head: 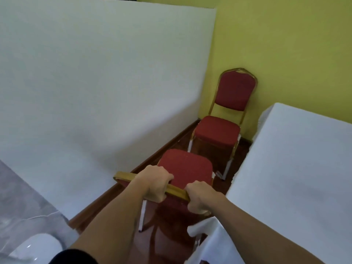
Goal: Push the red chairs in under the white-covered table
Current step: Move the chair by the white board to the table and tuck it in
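A red padded chair (185,168) with a gold frame stands just in front of me, its seat pointing away. My left hand (155,184) and my right hand (200,199) both grip the gold top rail of its backrest. A second red chair (217,130) stands further on, facing me, its back close to the yellow wall. The white-covered table (297,168) fills the right side; both chairs stand to its left in the narrow aisle, outside its edge.
A white wall (95,82) with a dark wooden skirting board runs along the left of the aisle. A yellow wall (285,44) closes the far end. A white rounded object (36,248) and a thin white cable lie at the lower left.
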Action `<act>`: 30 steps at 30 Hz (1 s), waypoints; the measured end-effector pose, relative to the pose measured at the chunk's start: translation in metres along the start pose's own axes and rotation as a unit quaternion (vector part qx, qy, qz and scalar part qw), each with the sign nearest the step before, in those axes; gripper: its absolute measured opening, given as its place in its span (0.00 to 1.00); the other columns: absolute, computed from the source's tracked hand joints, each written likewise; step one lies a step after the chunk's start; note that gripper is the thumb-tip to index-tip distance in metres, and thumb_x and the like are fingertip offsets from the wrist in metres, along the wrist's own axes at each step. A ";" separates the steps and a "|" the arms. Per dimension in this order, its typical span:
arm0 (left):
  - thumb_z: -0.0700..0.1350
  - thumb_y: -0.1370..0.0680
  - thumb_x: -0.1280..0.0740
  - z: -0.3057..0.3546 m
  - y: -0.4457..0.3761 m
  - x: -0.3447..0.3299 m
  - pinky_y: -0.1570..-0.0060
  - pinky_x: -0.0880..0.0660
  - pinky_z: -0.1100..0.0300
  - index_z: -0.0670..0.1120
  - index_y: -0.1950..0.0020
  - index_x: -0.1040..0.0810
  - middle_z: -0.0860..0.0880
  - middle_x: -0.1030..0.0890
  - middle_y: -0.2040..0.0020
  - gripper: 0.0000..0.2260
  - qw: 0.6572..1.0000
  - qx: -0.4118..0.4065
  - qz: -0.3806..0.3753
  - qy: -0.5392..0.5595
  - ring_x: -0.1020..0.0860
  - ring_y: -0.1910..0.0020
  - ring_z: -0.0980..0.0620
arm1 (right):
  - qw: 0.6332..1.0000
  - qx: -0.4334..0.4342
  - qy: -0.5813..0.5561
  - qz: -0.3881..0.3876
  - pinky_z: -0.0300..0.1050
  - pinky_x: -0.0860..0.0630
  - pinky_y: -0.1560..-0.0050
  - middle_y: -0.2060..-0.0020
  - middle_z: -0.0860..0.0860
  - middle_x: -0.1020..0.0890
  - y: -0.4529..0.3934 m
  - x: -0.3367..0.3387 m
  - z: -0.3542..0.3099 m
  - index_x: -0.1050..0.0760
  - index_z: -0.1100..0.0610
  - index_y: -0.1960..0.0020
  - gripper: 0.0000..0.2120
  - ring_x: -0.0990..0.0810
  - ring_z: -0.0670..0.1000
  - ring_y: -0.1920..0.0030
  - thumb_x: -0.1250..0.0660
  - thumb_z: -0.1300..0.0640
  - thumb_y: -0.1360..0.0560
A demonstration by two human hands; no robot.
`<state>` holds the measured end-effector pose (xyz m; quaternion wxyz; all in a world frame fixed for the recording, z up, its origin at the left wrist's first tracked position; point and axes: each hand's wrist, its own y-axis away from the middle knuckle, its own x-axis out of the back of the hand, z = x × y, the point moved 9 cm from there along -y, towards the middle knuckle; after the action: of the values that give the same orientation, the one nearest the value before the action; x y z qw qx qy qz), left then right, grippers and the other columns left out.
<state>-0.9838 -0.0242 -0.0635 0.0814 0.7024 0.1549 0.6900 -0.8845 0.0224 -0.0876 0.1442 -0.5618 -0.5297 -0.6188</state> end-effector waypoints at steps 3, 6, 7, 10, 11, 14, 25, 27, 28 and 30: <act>0.54 0.33 0.32 -0.018 0.005 -0.001 0.54 0.20 0.50 0.53 0.54 0.23 0.53 0.20 0.58 0.10 0.998 0.002 -0.021 -0.052 0.21 0.58 0.49 | 1.000 0.003 -0.021 0.013 0.50 0.23 0.54 0.57 0.52 0.22 0.001 0.000 -0.020 0.26 0.55 0.52 0.03 0.19 0.58 0.53 0.33 0.58 0.25; 0.50 0.33 0.33 -0.037 0.004 0.003 0.53 0.20 0.51 0.53 0.54 0.21 0.53 0.19 0.56 0.09 0.997 0.021 -0.036 -0.060 0.20 0.56 0.49 | 0.999 -0.006 -0.028 0.022 0.51 0.22 0.52 0.53 0.55 0.22 -0.004 0.003 -0.033 0.24 0.57 0.46 0.08 0.19 0.59 0.50 0.33 0.58 0.24; 0.49 0.33 0.33 -0.045 0.000 0.004 0.52 0.21 0.51 0.53 0.54 0.21 0.53 0.19 0.56 0.09 0.997 0.027 -0.034 -0.058 0.20 0.56 0.49 | 0.999 -0.015 -0.032 0.026 0.51 0.22 0.51 0.52 0.55 0.22 -0.008 0.005 -0.034 0.23 0.57 0.44 0.09 0.19 0.59 0.49 0.33 0.58 0.24; 0.48 0.34 0.35 -0.077 -0.013 0.013 0.51 0.24 0.52 0.53 0.54 0.21 0.53 0.18 0.55 0.10 0.997 0.052 -0.015 -0.058 0.20 0.53 0.49 | 0.997 -0.043 -0.046 0.038 0.53 0.20 0.45 0.49 0.57 0.20 -0.028 0.015 -0.037 0.22 0.59 0.39 0.14 0.17 0.62 0.43 0.34 0.58 0.24; 0.48 0.33 0.35 -0.088 -0.018 0.015 0.52 0.25 0.53 0.52 0.53 0.21 0.53 0.18 0.55 0.10 0.997 0.056 -0.012 -0.058 0.20 0.53 0.48 | 0.996 -0.051 -0.053 0.041 0.54 0.19 0.42 0.46 0.58 0.19 -0.037 0.018 -0.038 0.23 0.59 0.37 0.16 0.17 0.62 0.42 0.34 0.57 0.24; 0.47 0.34 0.34 -0.124 -0.035 0.024 0.47 0.25 0.49 0.52 0.54 0.20 0.52 0.19 0.55 0.10 0.996 0.080 -0.005 -0.044 0.20 0.53 0.48 | 0.993 -0.075 -0.070 0.064 0.55 0.19 0.40 0.42 0.58 0.18 -0.068 0.030 -0.042 0.23 0.58 0.36 0.17 0.18 0.62 0.41 0.33 0.54 0.24; 0.52 0.24 0.30 -0.235 -0.036 -0.007 0.44 0.25 0.31 0.43 0.25 0.35 0.39 0.33 0.25 0.30 0.662 0.341 -0.033 0.666 0.30 0.31 0.32 | 0.963 -0.188 -0.175 0.082 0.53 0.17 0.42 0.46 0.51 0.17 -0.138 0.042 -0.049 0.23 0.51 0.33 0.22 0.15 0.55 0.46 0.31 0.47 0.25; 0.46 0.25 0.28 -0.206 -0.045 -0.021 0.50 0.22 0.39 0.40 0.26 0.38 0.39 0.26 0.33 0.32 0.582 0.357 0.014 0.730 0.23 0.39 0.36 | 0.964 -0.196 -0.170 0.052 0.53 0.18 0.43 0.46 0.52 0.18 -0.137 0.041 -0.050 0.22 0.53 0.34 0.21 0.16 0.56 0.45 0.31 0.49 0.26; 0.43 0.25 0.28 -0.201 -0.047 -0.023 0.50 0.23 0.45 0.39 0.28 0.41 0.41 0.25 0.37 0.31 0.573 0.375 0.070 0.725 0.22 0.42 0.38 | 0.966 -0.198 -0.163 0.035 0.53 0.18 0.43 0.46 0.53 0.18 -0.136 0.041 -0.050 0.22 0.54 0.35 0.20 0.17 0.57 0.45 0.32 0.51 0.25; 0.39 0.23 0.31 -0.199 -0.044 -0.019 0.49 0.26 0.53 0.36 0.26 0.44 0.41 0.27 0.41 0.31 0.596 0.393 0.143 0.685 0.22 0.39 0.38 | 0.968 -0.201 -0.148 0.011 0.55 0.19 0.41 0.45 0.54 0.20 -0.131 0.041 -0.051 0.23 0.55 0.38 0.16 0.18 0.58 0.44 0.33 0.53 0.25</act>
<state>-1.1866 -0.0086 -0.0892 -0.4320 0.0000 0.3191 0.8436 -1.0269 0.0501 -0.1082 -0.0444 -0.6703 -0.4038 -0.6210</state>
